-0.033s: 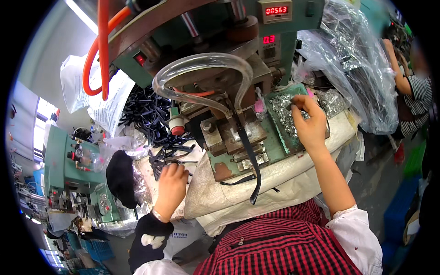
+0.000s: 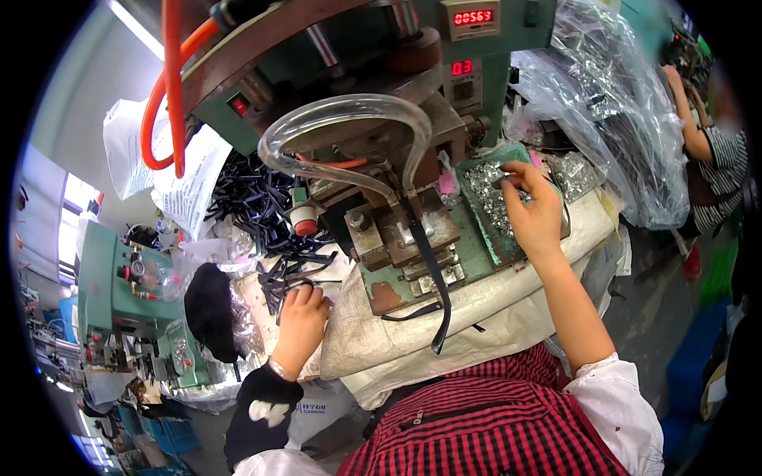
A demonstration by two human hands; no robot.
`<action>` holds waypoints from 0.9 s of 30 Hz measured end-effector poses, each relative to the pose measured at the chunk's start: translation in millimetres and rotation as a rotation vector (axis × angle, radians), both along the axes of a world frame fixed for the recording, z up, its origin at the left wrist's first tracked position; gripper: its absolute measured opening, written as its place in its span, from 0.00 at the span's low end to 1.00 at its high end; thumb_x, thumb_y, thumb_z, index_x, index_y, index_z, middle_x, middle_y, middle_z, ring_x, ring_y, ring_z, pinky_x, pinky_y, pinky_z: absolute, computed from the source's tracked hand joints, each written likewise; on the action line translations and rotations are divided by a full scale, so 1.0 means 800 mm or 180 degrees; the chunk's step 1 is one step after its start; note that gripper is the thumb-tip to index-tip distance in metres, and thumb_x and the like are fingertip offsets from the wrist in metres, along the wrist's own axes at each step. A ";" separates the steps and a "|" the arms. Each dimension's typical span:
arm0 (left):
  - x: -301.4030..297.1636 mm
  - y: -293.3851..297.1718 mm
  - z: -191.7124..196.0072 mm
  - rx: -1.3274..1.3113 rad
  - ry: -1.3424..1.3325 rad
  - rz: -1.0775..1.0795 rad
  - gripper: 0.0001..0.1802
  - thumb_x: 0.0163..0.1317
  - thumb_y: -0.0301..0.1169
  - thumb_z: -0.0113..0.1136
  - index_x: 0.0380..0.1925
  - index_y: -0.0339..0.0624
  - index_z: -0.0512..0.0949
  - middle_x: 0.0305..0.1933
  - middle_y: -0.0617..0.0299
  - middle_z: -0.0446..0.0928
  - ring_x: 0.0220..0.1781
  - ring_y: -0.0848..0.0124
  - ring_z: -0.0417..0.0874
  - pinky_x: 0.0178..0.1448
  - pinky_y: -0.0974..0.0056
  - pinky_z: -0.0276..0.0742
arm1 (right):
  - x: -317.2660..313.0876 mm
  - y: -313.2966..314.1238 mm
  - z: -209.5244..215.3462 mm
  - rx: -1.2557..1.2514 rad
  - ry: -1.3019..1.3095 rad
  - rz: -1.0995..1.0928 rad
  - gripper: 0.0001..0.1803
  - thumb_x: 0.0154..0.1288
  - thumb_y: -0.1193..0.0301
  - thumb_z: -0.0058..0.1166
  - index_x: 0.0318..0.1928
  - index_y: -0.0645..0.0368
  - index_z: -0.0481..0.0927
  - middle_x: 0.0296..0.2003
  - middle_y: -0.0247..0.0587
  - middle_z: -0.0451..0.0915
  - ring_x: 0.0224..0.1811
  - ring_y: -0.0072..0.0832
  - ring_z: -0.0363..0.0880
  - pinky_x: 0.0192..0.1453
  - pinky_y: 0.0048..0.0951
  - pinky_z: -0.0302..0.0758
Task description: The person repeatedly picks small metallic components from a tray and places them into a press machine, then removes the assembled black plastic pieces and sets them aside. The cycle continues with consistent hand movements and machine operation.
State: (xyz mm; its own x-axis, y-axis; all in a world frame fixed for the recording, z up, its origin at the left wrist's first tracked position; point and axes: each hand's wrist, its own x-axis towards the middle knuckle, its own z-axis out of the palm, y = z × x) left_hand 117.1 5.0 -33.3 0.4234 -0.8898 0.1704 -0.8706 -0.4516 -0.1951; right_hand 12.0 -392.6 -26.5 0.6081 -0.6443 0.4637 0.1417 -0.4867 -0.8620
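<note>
My left hand [image 2: 302,325] rests at the near edge of a heap of black eyeglass temples [image 2: 258,194], its fingers curled around one dark temple, mostly hidden under them. My right hand [image 2: 538,213] hovers over a green tray [image 2: 482,230] of small silver metal parts [image 2: 490,194]. Its thumb and forefinger are pinched together; any part between them is too small to make out. Between my hands, a black temple [image 2: 432,274] sits in the metal fixture [image 2: 381,238] of a green press, its curved end pointing toward me.
A clear looped tube [image 2: 349,107] and an orange hose [image 2: 173,87] hang at the press. A red button [image 2: 305,226] stands left of the fixture. Cream woven cloth [image 2: 373,345] covers the front edge. Plastic bags [image 2: 603,103] and another person's arm [image 2: 690,131] are at right.
My left hand has shifted slightly right among the temples. The press's red counter display has changed. My right hand stays over the tray with its pinch almost unchanged.
</note>
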 end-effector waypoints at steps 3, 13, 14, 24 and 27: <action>0.032 0.009 -0.036 0.0064 -0.0066 0.0039 0.05 0.52 0.29 0.60 0.29 0.43 0.80 0.35 0.61 0.73 0.44 0.61 0.75 0.47 0.57 0.72 | -0.009 -0.004 -0.016 -0.0730 0.0078 -0.0291 0.05 0.62 0.78 0.62 0.39 0.61 0.87 0.35 0.43 0.86 0.39 0.34 0.84 0.45 0.33 0.78; 0.053 -0.022 -0.052 -0.2901 0.0259 0.1507 0.10 0.65 0.21 0.64 0.47 0.35 0.80 0.34 0.62 0.78 0.36 0.72 0.77 0.44 0.68 0.74 | -0.063 0.020 0.029 0.0254 0.0223 0.0410 0.08 0.60 0.78 0.66 0.41 0.63 0.86 0.37 0.39 0.85 0.41 0.28 0.82 0.49 0.28 0.76; 0.049 -0.034 -0.048 -0.3317 0.0787 0.1492 0.12 0.67 0.20 0.63 0.50 0.35 0.80 0.37 0.64 0.78 0.38 0.75 0.76 0.45 0.71 0.73 | -0.050 0.029 0.042 -0.0116 0.0104 0.0585 0.08 0.59 0.78 0.65 0.41 0.63 0.86 0.37 0.40 0.85 0.42 0.30 0.82 0.50 0.29 0.76; -0.047 -0.111 0.055 -0.4942 0.1624 0.1068 0.04 0.72 0.23 0.59 0.40 0.32 0.80 0.40 0.54 0.86 0.30 0.74 0.82 0.35 0.72 0.78 | 0.022 0.118 0.052 0.1090 -0.0472 0.1199 0.22 0.63 0.79 0.60 0.58 0.66 0.75 0.41 0.43 0.85 0.45 0.26 0.85 0.52 0.26 0.77; -0.068 -0.116 0.089 -0.4804 0.0744 0.0218 0.05 0.74 0.23 0.54 0.44 0.31 0.76 0.42 0.48 0.84 0.34 0.70 0.83 0.36 0.69 0.82 | 0.021 0.120 0.070 0.1533 -0.0306 0.1480 0.26 0.64 0.79 0.60 0.62 0.67 0.71 0.40 0.41 0.86 0.46 0.24 0.83 0.54 0.24 0.76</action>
